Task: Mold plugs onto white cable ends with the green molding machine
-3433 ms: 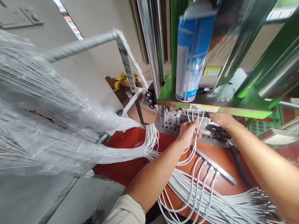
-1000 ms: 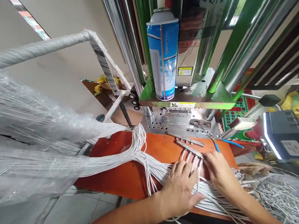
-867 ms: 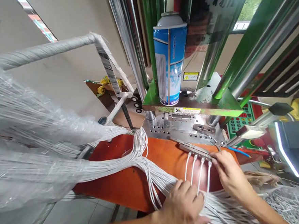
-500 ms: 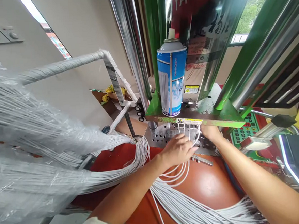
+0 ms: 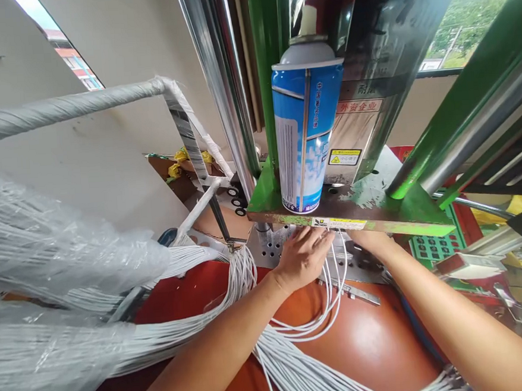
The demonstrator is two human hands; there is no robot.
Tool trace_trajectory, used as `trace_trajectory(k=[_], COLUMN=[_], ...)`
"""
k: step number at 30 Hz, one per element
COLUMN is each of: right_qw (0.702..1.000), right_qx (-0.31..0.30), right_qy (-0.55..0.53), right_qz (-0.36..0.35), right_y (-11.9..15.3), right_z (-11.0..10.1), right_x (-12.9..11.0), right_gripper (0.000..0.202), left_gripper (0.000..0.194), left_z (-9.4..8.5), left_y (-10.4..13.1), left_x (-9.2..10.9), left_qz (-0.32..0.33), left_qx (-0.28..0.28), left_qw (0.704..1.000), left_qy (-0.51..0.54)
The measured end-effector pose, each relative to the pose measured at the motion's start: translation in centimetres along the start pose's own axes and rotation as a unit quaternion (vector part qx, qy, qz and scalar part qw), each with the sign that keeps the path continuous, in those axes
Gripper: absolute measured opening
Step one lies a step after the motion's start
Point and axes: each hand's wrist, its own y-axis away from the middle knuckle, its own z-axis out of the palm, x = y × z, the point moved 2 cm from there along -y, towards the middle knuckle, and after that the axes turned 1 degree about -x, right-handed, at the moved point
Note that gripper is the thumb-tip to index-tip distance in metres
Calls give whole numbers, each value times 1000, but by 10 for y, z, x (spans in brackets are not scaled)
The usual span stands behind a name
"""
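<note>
Several cables [image 5: 329,292] — against half-curled left hand [image 5: 307,256]

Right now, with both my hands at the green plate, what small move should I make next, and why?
I would probably lean lower and look beneath the green plate: its front edge hides the upper ends of the white cables that run up between your left hand and right hand, so how those ends lie cannot be judged from here.

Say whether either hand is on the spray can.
No: the left hand and right hand are below the green plate where the can stands.
</note>
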Motion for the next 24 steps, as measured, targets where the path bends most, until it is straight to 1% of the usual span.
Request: trace_trajectory(k=[2,3,4,6,7,10,13,16,18,20,22,24], right_qw=[999,997,991,974,965,956,958,960,959,959,959,962], right_qx=[-14,-18,-17,4,16,26,33,50,58,66,75,89], right_qy=[30,56,105,195,229,267,267,261,257,251,244,222], right_qz=[-34,-56,-82,-117,-126,-120,-98,-93,-102,-112,-121,-128], right_y=[27,41,55,75,79,74,61,57,56,55,62,83], right_z=[8,13,18,28,33,42,48,51,51,46,32,12], right_x=[-15,-24,-32,-45,-49,-53,-51,-50,-53,-55,-55,-51], right_gripper=[35,38,43,52,54,47,40,37,36,38,43,49], left_gripper=[39,38,38,39,40,38,30,27,28,33,42,57], left_z=[-1,0,1,5,6,12,17,21,22,19,9,-11], left_y=[1,2,3,4,3,-2,-5,-7,-8,-11,-9,5], left_x=[2,4,7,12,13,8,-1,-5,-5,-3,-1,3], left_qz=[-39,-53,-61,-70,-74,-80,-63,-51,-56,-60,-53,-40], left_qx=[14,10,1,-15,-18,-16,-12,-3,0,-1,-6,-19], left_qw=[998,996,995,992,991,989,989,988,987,989,992,995], left_qy=[-54,-71,-83,-101,-108,-122,-133,-149,-149,-137,-115,-88])
